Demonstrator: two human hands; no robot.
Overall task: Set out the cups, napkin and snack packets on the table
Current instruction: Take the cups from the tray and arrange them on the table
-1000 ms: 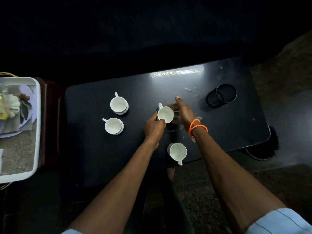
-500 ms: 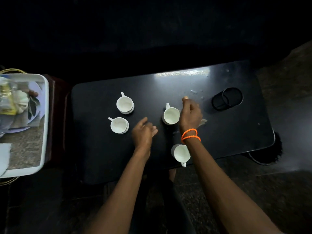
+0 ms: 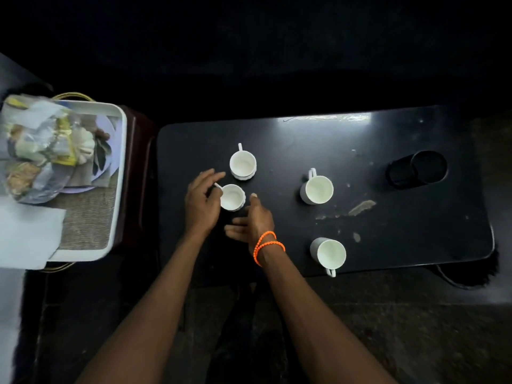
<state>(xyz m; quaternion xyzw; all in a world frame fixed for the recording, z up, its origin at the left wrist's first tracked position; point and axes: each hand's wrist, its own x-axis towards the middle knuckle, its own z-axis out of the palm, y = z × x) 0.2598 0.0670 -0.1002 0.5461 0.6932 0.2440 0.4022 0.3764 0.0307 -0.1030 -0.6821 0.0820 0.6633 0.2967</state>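
Several white cups stand on the black table point(image 3: 318, 134): one at the back left point(image 3: 243, 164), one in front of it point(image 3: 232, 197), one in the middle point(image 3: 317, 189) and one near the front edge point(image 3: 329, 253). My left hand point(image 3: 202, 200) is at the handle side of the front-left cup, fingers spread, touching it or nearly so. My right hand point(image 3: 255, 220), with orange bead bracelets at the wrist, hovers open just right of that cup. Snack packets point(image 3: 47, 145) and a white napkin point(image 3: 25, 234) lie on the white tray point(image 3: 119, 173) at the left.
A black cylindrical holder point(image 3: 417, 169) lies on its side at the table's back right. Pale smears mark the tabletop right of centre. The tray rests on a dark stool beside the table's left end. Dark floor lies in front.
Both hands left the middle cup and moved left to the front-left cup. The view shifted, bringing more of the tray into sight.
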